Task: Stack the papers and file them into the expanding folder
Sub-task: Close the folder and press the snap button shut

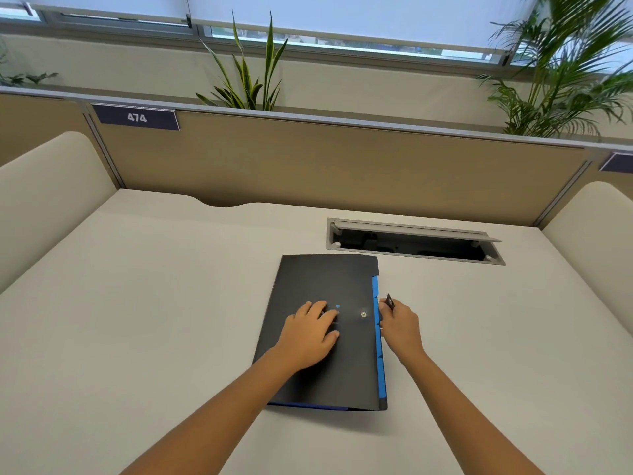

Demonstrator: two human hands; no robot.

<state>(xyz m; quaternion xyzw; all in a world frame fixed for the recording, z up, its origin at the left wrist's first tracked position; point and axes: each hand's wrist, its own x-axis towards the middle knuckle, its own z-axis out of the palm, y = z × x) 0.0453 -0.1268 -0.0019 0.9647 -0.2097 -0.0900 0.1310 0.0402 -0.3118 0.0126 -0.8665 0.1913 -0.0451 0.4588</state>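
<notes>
Left hand (310,332) lies flat, pinning the black expanding folder (329,365) to the desk (137,303), while right hand (399,323) pinches its closure tab (389,301), apparently to work the fastening.

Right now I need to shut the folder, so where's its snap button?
On the black folder cover's right half, between the left hand and right hand: the snap button.
</notes>
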